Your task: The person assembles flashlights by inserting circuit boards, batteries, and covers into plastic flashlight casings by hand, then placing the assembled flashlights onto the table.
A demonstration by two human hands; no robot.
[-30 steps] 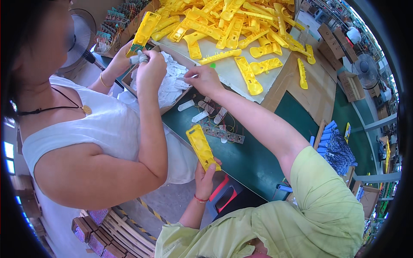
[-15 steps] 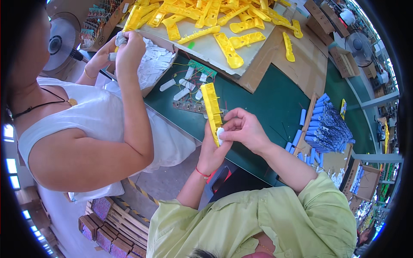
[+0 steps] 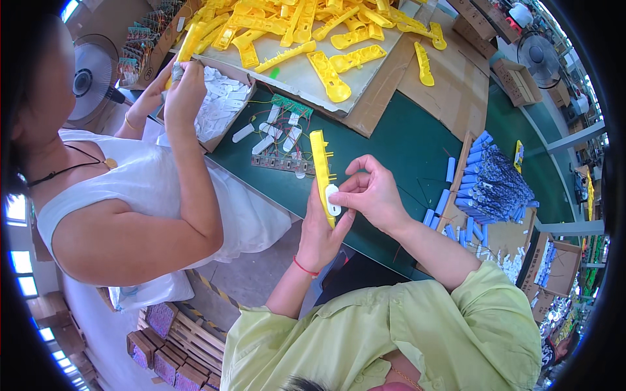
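Observation:
My left hand [image 3: 319, 232] is closed round the lower end of a long yellow plastic housing [image 3: 321, 159], which stands nearly upright with small pegs along its right side. A small white oval plastic piece [image 3: 333, 199] with a slot lies against the housing's lower part. Thumb and fingertips of my right hand [image 3: 372, 197] are pinched at the edge of that white piece. Beyond them on the green table lie green circuit boards [image 3: 291, 106] wired to white plastic pieces [image 3: 266, 144], and a strip of small boards [image 3: 280, 163].
At left, a co-worker's hands [image 3: 184, 91] hold another yellow housing [image 3: 190, 42] over a box of white pieces [image 3: 225, 98]. A heap of yellow housings [image 3: 287, 23] covers the raised board at the back. Blue cylinders with wires [image 3: 492, 179] are piled in a tray at right.
The yellow housing has turned in my left hand, so the white piece now faces up and shows its slot. The co-worker's hands have lifted a yellow housing higher into view.

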